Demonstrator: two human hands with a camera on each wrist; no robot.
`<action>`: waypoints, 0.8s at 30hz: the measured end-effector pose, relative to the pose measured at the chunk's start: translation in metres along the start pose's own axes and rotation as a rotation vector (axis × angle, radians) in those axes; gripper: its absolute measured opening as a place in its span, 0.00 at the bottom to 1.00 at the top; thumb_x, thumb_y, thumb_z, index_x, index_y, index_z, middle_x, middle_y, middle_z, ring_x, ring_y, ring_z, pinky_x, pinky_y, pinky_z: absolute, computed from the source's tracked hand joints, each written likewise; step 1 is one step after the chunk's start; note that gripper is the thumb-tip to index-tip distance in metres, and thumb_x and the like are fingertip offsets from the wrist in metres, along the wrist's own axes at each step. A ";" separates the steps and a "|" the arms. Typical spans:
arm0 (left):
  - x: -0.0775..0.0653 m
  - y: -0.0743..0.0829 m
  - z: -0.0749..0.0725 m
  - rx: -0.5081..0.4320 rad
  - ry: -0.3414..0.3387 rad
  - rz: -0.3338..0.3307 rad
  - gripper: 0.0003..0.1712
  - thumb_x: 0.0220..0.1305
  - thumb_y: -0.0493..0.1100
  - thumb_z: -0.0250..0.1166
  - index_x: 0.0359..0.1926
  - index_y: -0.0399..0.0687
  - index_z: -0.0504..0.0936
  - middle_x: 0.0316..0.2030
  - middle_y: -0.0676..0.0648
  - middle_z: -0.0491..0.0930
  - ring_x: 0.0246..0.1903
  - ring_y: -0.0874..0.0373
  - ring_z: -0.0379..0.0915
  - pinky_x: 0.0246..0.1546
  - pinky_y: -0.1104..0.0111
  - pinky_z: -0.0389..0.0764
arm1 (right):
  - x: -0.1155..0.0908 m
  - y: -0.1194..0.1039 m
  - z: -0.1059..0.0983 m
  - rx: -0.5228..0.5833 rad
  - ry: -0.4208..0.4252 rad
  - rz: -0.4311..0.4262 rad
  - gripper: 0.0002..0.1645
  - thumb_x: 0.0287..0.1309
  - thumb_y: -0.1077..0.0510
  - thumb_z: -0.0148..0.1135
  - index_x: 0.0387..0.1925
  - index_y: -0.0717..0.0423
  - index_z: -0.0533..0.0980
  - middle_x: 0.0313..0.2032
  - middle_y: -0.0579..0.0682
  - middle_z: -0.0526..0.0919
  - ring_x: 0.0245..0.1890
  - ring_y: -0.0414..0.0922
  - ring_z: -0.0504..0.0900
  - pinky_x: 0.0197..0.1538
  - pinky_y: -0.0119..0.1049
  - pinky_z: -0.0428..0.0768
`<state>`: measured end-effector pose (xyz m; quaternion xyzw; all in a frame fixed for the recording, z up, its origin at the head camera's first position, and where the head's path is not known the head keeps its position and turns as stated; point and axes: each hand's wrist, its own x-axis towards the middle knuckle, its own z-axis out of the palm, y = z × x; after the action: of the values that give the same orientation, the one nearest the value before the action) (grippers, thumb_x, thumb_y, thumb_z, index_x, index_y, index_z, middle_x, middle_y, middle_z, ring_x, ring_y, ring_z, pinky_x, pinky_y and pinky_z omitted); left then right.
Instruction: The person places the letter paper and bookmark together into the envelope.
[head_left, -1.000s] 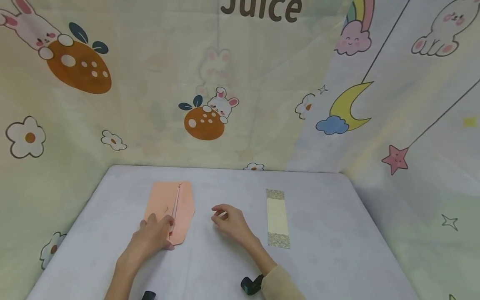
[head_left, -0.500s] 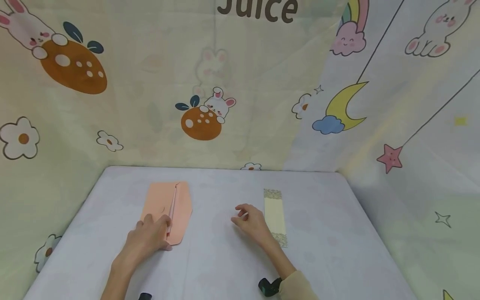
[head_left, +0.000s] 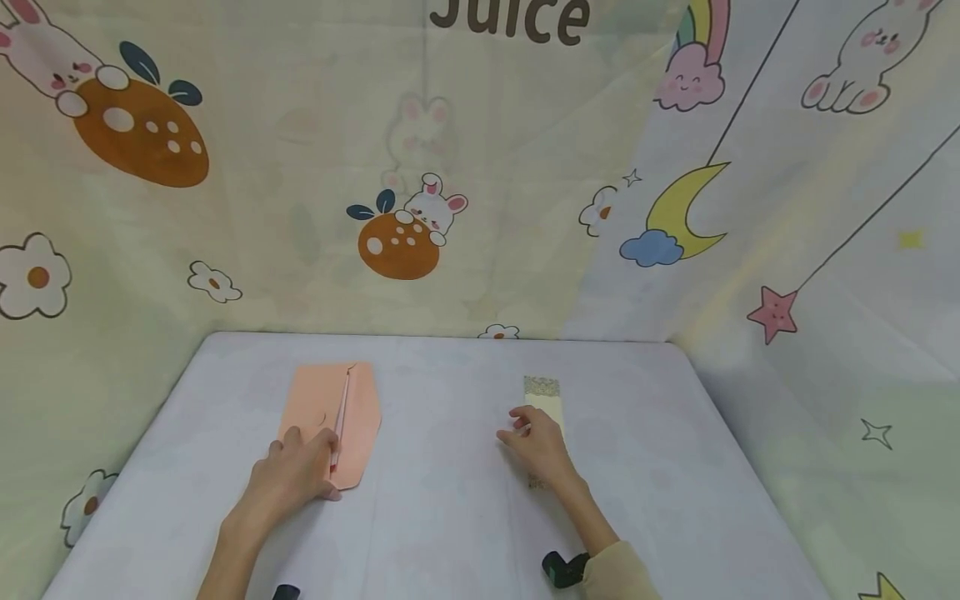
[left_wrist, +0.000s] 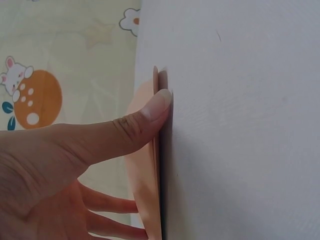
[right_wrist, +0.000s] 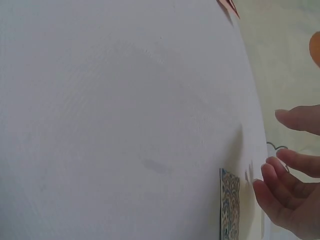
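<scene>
A salmon-pink paper envelope (head_left: 365, 417), its slit parted along its length, lies at the left of the table. My left hand (head_left: 288, 468) rests on its near part; in the left wrist view the thumb (left_wrist: 150, 112) lies across the near edge and spread fingers (left_wrist: 107, 202) touch the upper face. At right, a cream paper strip (head_left: 550, 403) with patterned bands at both ends lies lengthwise. Over its middle hovers my right hand (head_left: 543, 448), fingers loosely bent, thumb apart, nothing between them. This hand hides the strip's centre.
A white-covered table (head_left: 442, 533) has a printed cloth backdrop (head_left: 300, 150) rising behind and at the sides. Dark wrist devices show below each hand, one on the right wrist (head_left: 564, 570), one at the bottom edge (head_left: 286, 592).
My right hand has moved right, from the bare tabletop beside the envelope to over the cream strip. My left hand stays on the envelope. The view has shifted slightly.
</scene>
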<state>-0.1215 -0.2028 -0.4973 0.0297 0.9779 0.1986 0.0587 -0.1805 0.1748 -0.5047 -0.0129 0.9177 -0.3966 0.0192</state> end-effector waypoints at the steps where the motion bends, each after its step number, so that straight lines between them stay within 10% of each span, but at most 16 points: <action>1: 0.000 0.000 0.000 -0.001 0.000 -0.001 0.39 0.37 0.54 0.86 0.51 0.56 0.77 0.45 0.35 0.70 0.36 0.40 0.70 0.28 0.51 0.73 | 0.000 0.002 -0.002 -0.005 0.005 0.001 0.25 0.58 0.58 0.74 0.54 0.64 0.79 0.41 0.56 0.83 0.37 0.46 0.80 0.39 0.39 0.79; 24: 0.002 0.000 0.002 -0.004 -0.011 -0.016 0.40 0.37 0.53 0.86 0.53 0.55 0.77 0.43 0.35 0.70 0.37 0.39 0.70 0.29 0.50 0.73 | 0.004 0.033 -0.029 -0.253 0.123 0.149 0.39 0.55 0.43 0.76 0.55 0.69 0.75 0.45 0.65 0.82 0.43 0.59 0.83 0.39 0.54 0.81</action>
<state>-0.1235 -0.2023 -0.4991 0.0230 0.9773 0.1999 0.0658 -0.1862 0.2187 -0.5089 0.0772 0.9582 -0.2755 -0.0093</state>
